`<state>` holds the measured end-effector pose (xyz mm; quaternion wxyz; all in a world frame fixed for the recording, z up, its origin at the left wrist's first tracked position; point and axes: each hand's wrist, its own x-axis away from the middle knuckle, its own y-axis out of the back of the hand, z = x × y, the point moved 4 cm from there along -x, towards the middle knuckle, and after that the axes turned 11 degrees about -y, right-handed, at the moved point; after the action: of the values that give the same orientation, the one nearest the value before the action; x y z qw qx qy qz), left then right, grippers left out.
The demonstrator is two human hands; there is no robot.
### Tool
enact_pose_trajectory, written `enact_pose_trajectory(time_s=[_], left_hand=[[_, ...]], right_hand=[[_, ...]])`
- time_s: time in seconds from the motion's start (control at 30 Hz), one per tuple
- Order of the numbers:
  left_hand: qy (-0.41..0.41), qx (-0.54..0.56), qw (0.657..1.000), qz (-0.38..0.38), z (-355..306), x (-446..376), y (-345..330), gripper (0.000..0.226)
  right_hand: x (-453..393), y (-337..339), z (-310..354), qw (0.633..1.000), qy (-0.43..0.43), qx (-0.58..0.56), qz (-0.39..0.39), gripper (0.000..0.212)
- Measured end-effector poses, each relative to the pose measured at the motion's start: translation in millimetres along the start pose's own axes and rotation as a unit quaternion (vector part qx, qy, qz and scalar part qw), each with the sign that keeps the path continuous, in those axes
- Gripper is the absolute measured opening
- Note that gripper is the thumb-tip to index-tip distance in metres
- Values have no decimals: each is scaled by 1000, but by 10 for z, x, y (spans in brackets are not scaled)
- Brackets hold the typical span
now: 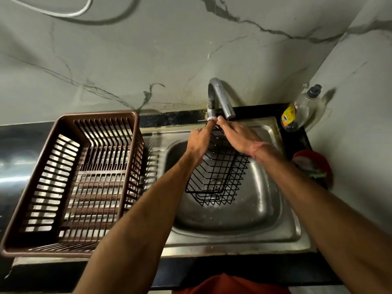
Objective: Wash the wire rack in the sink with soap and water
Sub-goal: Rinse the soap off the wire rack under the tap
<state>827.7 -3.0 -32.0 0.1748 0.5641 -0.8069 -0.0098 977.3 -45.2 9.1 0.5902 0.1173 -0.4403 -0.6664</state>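
With your left hand (199, 141) pinching the black wire rack (218, 177) tilted in the sink (275, 230) and right hand (237, 134) fingers extended toward the tap (220, 98), a sudden gush could splash or jolt it loose.

The rack (216, 177) fills the middle of the sink (265, 209), leaving bare basin in front and right. The tap (220, 98) overhangs the back; a crate (72, 181) blocks the left.
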Motion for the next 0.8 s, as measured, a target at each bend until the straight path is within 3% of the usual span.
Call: enact_pose_trajectory(time_s=[0.07, 0.17, 0.3, 0.4, 0.5, 0.6, 0.7, 0.8], left_hand=[[-7, -21, 1000, 0, -31, -6, -39, 70], [-21, -54, 998, 10, -106, -14, -133, 96], [-34, -48, 998, 15, -109, -35, -185, 70], [-94, -86, 991, 34, -204, -64, -129, 64], [-152, -192, 968, 62, -350, -134, -78, 68], [-149, -315, 933, 87, -355, -211, 1, 65], [-127, -380, 914, 65, -224, -258, 202, 69], [-107, -377, 920, 31, -92, -242, 249, 62]], right_hand=[[-115, -33, 27, 991, -37, -68, 104, 61], [-230, -62, 89, 980, -68, -158, 96, 57], [-253, 11, 85, 986, -98, -132, 37, 47], [-310, 26, 8, 968, -126, -213, 46, 41], [-301, 0, -69, 935, -160, -311, 59, 36], [-322, -7, -183, 912, -184, -365, 34, 28], [-365, 74, -378, 904, -187, -384, 4, 30], [-387, 142, -432, 928, -142, -346, -10, 32]])
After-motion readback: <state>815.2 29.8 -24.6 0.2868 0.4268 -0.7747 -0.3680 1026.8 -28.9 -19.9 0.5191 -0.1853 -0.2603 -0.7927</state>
